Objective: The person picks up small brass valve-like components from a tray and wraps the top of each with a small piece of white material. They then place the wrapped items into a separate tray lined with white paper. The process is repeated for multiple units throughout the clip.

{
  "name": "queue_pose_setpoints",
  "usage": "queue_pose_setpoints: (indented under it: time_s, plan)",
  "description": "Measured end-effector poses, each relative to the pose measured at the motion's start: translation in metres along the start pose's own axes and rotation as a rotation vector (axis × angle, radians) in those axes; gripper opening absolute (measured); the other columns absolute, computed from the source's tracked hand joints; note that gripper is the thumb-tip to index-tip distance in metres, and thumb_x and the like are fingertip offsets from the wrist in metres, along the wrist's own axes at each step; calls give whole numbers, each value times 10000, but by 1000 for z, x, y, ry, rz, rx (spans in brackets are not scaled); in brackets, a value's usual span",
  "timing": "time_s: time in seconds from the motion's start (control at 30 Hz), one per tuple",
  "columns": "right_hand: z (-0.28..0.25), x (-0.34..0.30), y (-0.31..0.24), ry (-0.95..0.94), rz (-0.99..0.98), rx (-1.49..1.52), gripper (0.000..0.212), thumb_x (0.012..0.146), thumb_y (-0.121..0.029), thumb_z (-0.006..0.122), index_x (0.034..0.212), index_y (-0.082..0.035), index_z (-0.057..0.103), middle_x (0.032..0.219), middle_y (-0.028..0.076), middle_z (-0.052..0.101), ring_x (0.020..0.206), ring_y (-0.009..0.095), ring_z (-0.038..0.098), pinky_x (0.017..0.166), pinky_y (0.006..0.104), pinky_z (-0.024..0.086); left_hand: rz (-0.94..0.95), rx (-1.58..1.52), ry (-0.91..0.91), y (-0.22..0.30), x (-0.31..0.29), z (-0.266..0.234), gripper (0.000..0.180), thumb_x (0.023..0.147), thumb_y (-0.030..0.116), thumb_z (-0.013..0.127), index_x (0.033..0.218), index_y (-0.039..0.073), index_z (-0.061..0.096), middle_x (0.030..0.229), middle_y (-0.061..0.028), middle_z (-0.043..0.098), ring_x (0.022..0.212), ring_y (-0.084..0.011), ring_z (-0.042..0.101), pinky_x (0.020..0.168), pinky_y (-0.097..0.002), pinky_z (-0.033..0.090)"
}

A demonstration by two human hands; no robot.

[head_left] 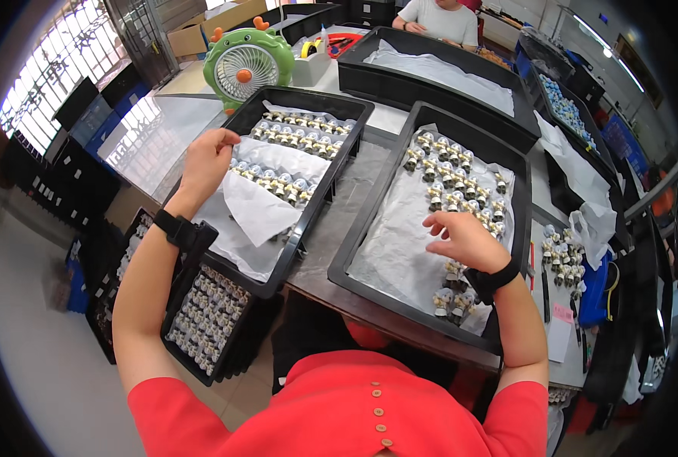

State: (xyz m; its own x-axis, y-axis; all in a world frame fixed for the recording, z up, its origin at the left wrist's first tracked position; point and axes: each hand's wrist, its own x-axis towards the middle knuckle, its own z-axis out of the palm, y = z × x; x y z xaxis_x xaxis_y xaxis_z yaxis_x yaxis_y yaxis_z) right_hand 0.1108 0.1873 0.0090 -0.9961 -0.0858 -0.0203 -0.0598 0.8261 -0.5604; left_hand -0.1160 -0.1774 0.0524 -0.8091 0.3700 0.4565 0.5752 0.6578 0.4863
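My left hand (209,161) is over the left edge of the left black tray (279,273), its fingers drawn together in a pinch; whatever they hold, if anything, is too small to make out. Rows of small white-and-gold figurines (297,139) stand in that tray on white paper, and a loose white paper sheet (259,209) lies slanted over part of them. My right hand (468,240) hovers over the right black tray (344,266), thumb and fingers apart, with nothing in it. Beneath and around it are more figurines (453,179) on white lining paper, some hidden by the hand.
A green fan (247,67) stands behind the left tray. Farther back is a large paper-lined black tray (438,103), with a person (439,23) beyond it. Several figurines (562,255) and pens lie at right. Stacked trays of figurines (208,320) stand low at left.
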Motion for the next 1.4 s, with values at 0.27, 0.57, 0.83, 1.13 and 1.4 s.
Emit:
queue_pose_setpoints:
  time_s: [0.27, 0.57, 0.83, 1.13, 1.4]
  plan:
    - [18, -9, 3, -192, 92, -549, 316, 585, -142, 709, 872, -50, 615, 752, 177, 641, 736, 362, 635, 666, 444, 508, 137, -807, -373, 144, -28, 53, 157, 855, -14, 536, 981, -19, 628, 922, -61, 654, 840, -113, 639, 762, -233, 492]
    - [20, -11, 5, -232, 188, -624, 318, 618, -156, 681, 892, -25, 586, 820, 181, 623, 786, 353, 640, 689, 447, 521, 116, -1193, -628, 180, -53, 123, 136, 861, -3, 561, 983, -26, 619, 927, -71, 656, 853, -118, 618, 782, -265, 505]
    - [17, -1, 5, -129, 129, -235, 262, 654, -121, 641, 895, -24, 611, 889, 185, 583, 817, 352, 593, 749, 398, 485, -42, -1213, -670, 168, -56, 128, 162, 859, 60, 580, 1003, -4, 618, 934, -72, 638, 880, -130, 603, 797, -271, 490]
    - [9, 14, -37, 382, -73, 100, 313, 697, -60, 693, 995, -54, 594, 966, 81, 604, 838, 205, 586, 668, 300, 457, -223, -1069, -670, 166, -61, 135, 482, 860, 232, 639, 1271, 75, 443, 1263, -132, 413, 1067, -197, 495, 823, -317, 477]
    - [19, 14, -37, 508, -173, 135, 482, 654, -38, 727, 1108, -90, 574, 975, 60, 604, 839, 173, 573, 641, 278, 445, -384, -1378, -869, 164, -57, 137, 487, 890, 239, 630, 1288, 50, 423, 1159, -98, 474, 999, -168, 544, 832, -323, 498]
